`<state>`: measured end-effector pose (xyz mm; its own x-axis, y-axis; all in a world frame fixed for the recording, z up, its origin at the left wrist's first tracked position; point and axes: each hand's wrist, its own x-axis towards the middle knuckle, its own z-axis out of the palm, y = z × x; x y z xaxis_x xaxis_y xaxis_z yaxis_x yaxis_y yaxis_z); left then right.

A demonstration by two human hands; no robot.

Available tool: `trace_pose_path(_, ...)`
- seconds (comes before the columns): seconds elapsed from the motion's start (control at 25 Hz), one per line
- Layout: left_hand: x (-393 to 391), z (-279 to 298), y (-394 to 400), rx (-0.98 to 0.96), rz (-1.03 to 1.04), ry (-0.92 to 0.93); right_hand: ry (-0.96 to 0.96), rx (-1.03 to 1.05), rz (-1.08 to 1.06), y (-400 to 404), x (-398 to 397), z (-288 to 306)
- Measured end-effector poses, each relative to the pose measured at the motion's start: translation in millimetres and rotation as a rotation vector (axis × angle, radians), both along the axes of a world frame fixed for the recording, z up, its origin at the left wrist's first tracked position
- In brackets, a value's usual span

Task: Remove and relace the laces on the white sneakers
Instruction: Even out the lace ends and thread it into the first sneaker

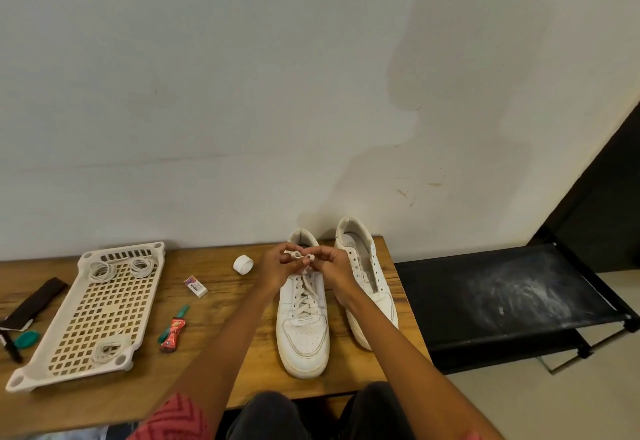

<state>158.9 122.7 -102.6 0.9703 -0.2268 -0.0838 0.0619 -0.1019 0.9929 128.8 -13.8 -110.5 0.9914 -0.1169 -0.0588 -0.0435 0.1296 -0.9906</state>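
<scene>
Dark-trousered knees (pixel 273 412) under the wooden table (pixel 221 363) edge. Both hands, left hand (pixel 277 268) and right hand (pixel 334 266), close together, pinching lace ends (pixel 298 256) above laced sneaker (pixel 304 318). Unlaced sneaker (pixel 367 277) beside, near right table edge. Bare wood between sneaker and white tray (pixel 86 315). Fingertips partly hidden.

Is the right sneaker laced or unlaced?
Unlaced. The right sneaker shows bare eyelets and an open tongue, while the left sneaker has laces crossed up its front.
</scene>
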Motion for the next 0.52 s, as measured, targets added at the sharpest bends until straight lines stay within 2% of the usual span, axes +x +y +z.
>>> trace_pose_path(0.16,-0.6,1.3,-1.9,0.009,0.067,0.013,-0.052,-0.007,0.043,-3.2,-5.2,2.0)
trace_pose_path(0.36,-5.8,3.0,-1.5,-0.107,0.11,0.051,-0.048,-0.112,-0.142,8.7,6.5,3.6)
trace_pose_path(0.52,-6.7,2.5,-1.8,-0.084,0.101,0.038,-0.015,-0.197,-0.314,14.0,8.9,3.5)
